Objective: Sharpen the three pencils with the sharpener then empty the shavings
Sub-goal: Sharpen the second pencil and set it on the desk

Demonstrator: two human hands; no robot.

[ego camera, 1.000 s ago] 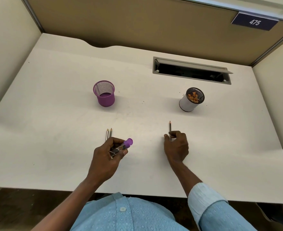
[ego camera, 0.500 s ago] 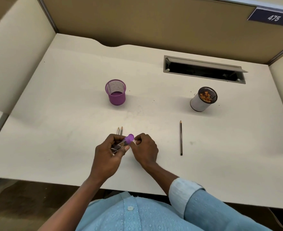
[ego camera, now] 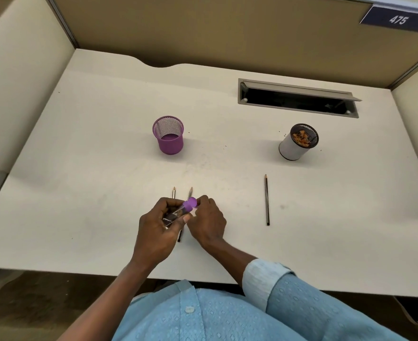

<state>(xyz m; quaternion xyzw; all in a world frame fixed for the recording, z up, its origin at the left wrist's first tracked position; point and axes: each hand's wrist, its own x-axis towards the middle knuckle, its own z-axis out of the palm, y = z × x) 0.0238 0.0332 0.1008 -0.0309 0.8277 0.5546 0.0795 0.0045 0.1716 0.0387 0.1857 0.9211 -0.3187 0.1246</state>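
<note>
Both hands on the sharpener (ego camera: 177, 214), cap seemingly about to come off
The left hand (ego camera: 158, 227) grips the clear barrel low over the desk (ego camera: 92, 193) while the right hand (ego camera: 206, 223) pinches its purple cap (ego camera: 191, 202); two pencils (ego camera: 173, 191) lie just beneath, a third pencil (ego camera: 266, 200) well to the right. Tugging the cap here, well apart from the white cup (ego camera: 292, 150) holding shavings, could scatter shavings over desk and pencils

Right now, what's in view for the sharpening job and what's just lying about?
Job: sharpener in left hand, right hand beside it; left pencil, middle pencil, right pencil; white cup holding shavings.
Lying about: purple mesh cup, cable slot, 475 plate.
</note>
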